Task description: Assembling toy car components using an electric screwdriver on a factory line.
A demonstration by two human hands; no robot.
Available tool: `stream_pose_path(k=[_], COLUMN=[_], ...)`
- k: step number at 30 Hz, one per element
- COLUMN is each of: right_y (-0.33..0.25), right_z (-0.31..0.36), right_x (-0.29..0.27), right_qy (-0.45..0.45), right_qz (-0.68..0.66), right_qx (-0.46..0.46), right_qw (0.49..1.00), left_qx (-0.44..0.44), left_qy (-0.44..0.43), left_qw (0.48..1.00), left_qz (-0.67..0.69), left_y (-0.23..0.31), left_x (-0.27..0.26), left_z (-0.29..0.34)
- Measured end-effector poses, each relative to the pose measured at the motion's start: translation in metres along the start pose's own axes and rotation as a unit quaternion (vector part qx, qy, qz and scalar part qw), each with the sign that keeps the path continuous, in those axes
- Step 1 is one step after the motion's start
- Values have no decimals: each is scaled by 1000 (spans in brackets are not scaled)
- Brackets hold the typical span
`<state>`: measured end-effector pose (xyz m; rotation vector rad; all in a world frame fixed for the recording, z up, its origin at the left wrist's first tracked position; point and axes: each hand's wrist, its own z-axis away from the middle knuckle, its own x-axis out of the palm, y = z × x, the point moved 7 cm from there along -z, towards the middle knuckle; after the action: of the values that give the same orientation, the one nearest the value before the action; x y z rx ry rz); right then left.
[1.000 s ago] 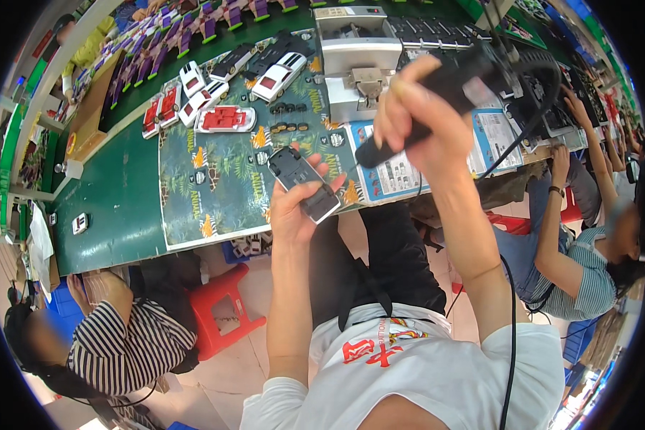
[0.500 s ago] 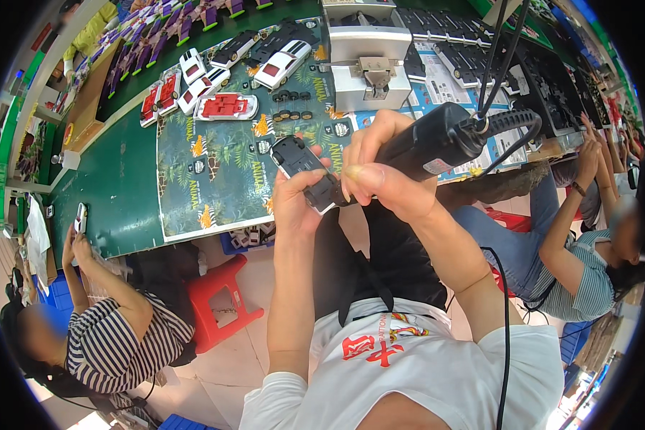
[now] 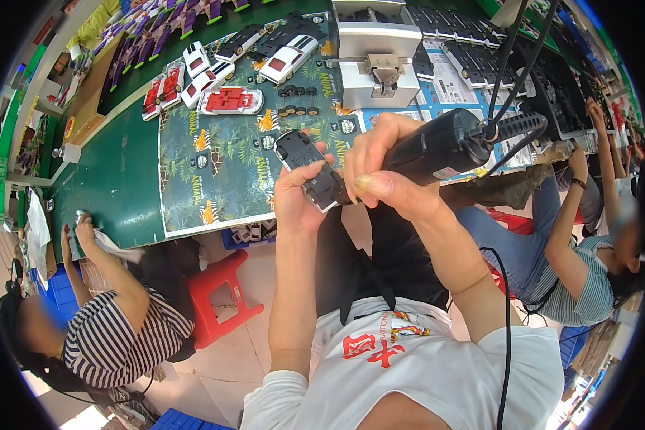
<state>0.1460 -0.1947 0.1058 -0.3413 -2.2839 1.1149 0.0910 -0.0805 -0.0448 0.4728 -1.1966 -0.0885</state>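
Observation:
In my left hand (image 3: pixel 301 193) I grip a toy car (image 3: pixel 309 166) with its black underside turned up and a white body edge showing. The thumb lies across the underside. My right hand (image 3: pixel 390 168) is wrapped round a black electric screwdriver (image 3: pixel 437 147), whose cable runs from its rear end and which hangs from cords. Its front end points at the car's lower end, where my right fingertips come close; they hide the tip, so contact cannot be made out.
White toy cars (image 3: pixel 289 59), red-and-white car bodies (image 3: pixel 229 101) and small black wheels (image 3: pixel 297 111) lie on the patterned mat (image 3: pixel 229 179). A metal fixture (image 3: pixel 378 64) stands behind my hands. Black car bases (image 3: pixel 466 64) lie at right. People work on both sides; a red stool (image 3: pixel 226 301) is at left.
The toy car and screwdriver stay held close together, with only a slight shift. At the left, the co-worker's hands have moved and a pale sheet now shows below them.

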Motion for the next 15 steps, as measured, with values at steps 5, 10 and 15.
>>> stream_pose_path(k=[5,10,15], right_y=[-4,-8,-10], right_z=[4,6,11], right_x=[2,2,2], right_qy=[16,30,11], right_qz=[32,24,32], right_qx=[-7,-10,10], right_qw=[999,999,999], left_qx=[2,4,5], left_qy=[0,-4,-16], left_qw=[1000,1000,999], left_qz=[-1,-11,-39], left_y=[0,0,1], left_x=[0,1,8], left_z=[1,3,4])
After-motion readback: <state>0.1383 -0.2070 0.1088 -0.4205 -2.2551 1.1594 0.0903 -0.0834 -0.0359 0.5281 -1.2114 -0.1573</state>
